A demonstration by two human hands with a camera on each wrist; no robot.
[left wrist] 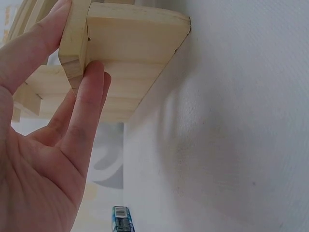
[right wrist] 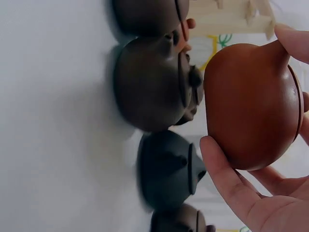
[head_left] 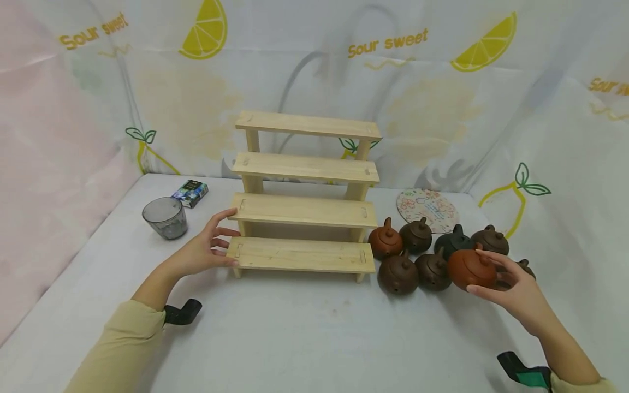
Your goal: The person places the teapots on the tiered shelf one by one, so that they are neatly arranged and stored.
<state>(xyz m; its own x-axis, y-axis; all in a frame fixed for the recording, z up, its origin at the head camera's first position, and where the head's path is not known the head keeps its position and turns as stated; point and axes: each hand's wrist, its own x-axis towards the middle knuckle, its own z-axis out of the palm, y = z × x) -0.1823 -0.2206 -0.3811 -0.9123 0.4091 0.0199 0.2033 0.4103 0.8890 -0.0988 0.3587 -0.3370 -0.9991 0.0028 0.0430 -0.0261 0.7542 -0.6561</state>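
Note:
My left hand (head_left: 208,248) grips the left end of the tiered wooden rack (head_left: 300,255), its fingers on both faces of a board (left wrist: 77,43) in the left wrist view. My right hand (head_left: 516,289) holds a reddish-brown clay teapot (head_left: 472,268), fingers spread around its body; in the right wrist view this teapot (right wrist: 251,106) is raised beside the others. Behind and left of it sit several more teapots: a reddish one (head_left: 385,242), dark brown ones (head_left: 398,274) and a blackish one (head_left: 453,240).
A grey glass cup (head_left: 166,218) and a small patterned box (head_left: 190,193) stand left of the rack. At the back right lies a round floral mat (head_left: 427,210). White curtain printed with lemons (head_left: 304,60) hangs behind the white table (head_left: 304,327).

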